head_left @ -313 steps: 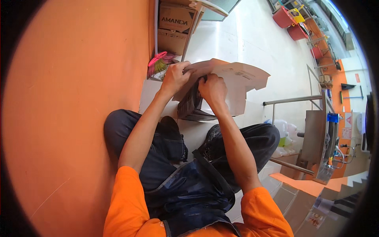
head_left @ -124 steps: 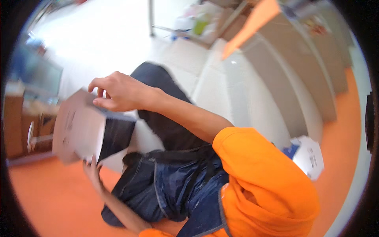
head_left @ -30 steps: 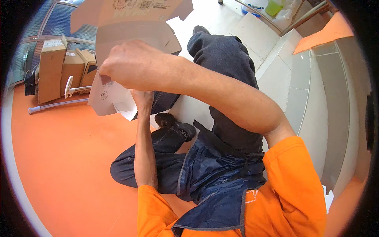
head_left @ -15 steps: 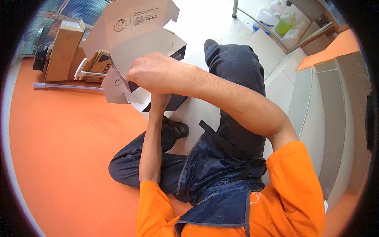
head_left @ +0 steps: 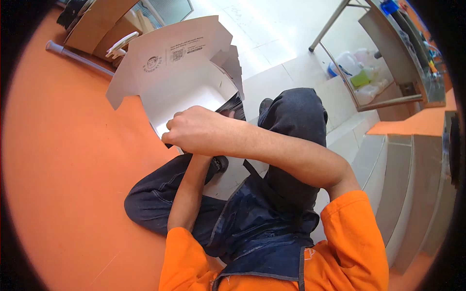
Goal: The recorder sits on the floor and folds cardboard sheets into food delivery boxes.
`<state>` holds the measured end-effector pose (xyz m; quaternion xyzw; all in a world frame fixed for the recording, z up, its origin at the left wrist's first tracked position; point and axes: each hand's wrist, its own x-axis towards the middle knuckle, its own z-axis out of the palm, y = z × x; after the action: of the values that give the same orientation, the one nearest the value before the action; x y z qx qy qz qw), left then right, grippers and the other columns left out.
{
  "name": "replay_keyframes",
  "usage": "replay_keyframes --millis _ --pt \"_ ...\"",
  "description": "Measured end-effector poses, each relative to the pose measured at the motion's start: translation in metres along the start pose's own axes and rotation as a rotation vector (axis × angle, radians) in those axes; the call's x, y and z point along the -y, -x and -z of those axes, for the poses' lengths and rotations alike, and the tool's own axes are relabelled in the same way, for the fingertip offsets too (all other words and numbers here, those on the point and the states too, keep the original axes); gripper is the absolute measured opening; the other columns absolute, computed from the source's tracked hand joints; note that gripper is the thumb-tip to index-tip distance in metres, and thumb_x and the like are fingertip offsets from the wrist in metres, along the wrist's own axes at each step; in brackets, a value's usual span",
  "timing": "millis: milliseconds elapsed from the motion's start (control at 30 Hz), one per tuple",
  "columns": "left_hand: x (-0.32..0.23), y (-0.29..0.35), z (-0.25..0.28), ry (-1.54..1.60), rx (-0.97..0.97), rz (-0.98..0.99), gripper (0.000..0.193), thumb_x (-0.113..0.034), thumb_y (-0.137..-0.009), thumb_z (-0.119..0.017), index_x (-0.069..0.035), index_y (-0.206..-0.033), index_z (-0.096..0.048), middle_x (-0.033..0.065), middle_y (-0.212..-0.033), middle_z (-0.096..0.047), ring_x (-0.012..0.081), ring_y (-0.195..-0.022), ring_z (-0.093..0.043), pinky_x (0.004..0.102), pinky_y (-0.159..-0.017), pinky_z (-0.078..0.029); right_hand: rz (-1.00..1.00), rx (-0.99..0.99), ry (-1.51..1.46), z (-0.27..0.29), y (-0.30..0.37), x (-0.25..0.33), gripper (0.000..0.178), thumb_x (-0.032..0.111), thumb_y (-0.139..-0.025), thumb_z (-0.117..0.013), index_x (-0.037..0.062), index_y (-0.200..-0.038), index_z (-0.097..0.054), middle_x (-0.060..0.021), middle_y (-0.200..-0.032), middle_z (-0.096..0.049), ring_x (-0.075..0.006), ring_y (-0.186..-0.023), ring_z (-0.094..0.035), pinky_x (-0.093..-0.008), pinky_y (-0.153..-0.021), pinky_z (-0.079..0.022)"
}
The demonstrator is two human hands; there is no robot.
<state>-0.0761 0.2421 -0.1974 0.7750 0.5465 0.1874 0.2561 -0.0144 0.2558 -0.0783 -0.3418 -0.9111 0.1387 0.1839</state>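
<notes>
An unfolded carton (head_left: 182, 94), pale inside, is seen upper left of centre, beyond the bent legs; whether it rests on the floor cannot be told. Its wide printed flap (head_left: 170, 53) is spread open on the far side, away from the body, and a dark, layered-looking side (head_left: 237, 105) is shown at right. The near left edge is gripped by the right hand (head_left: 191, 130), fingers curled in and closed there, a bit of dark board visible just under them. The left forearm (head_left: 188, 199) is crossed over by the right forearm (head_left: 257, 145); the left hand is mostly hidden behind, so its grip cannot be told. A dark apron (head_left: 264, 257) is worn over an orange shirt (head_left: 357, 228), with dark trousers (head_left: 296, 116). Outward: an orange surface (head_left: 73, 169) at left, brown boxes (head_left: 104, 26) and a grey pole (head_left: 80, 60) at upper left, pale floor tiles (head_left: 262, 68) ahead, plastic jugs (head_left: 349, 63) by a metal-legged stand (head_left: 332, 26) at upper right, grey steps (head_left: 393, 194) at right.
</notes>
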Motion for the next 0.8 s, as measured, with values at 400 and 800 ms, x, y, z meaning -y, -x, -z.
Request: replay_keyframes --millis 400,800 --pt "0.094 0.023 0.102 -0.569 0.249 -0.239 0.042 -0.029 -0.075 -0.061 -0.009 -0.112 -0.056 0.0083 -0.113 -0.055 0.0264 -0.117 -0.043 0.0558 -0.102 -0.019 -0.046 0.081 -0.046 -0.033 -0.022 -0.021 0.012 0.004 -0.068 -0.057 0.0047 -0.079 -0.061 -0.0117 -0.074 -0.06 -0.0282 -0.075 -0.06 -0.0369 -0.063 -0.049" --pt "0.105 -0.02 0.13 -0.534 0.309 -0.467 0.042 -0.02 -0.07 -0.065 -0.004 -0.108 -0.057 0.0102 -0.123 -0.047 0.0269 -0.123 -0.035 0.0418 -0.104 -0.025 -0.199 0.175 0.14 -0.038 -0.022 -0.028 0.007 0.007 -0.068 -0.058 0.0039 -0.074 -0.061 -0.0116 -0.075 -0.06 -0.0265 -0.072 -0.061 -0.0366 -0.06 -0.05"
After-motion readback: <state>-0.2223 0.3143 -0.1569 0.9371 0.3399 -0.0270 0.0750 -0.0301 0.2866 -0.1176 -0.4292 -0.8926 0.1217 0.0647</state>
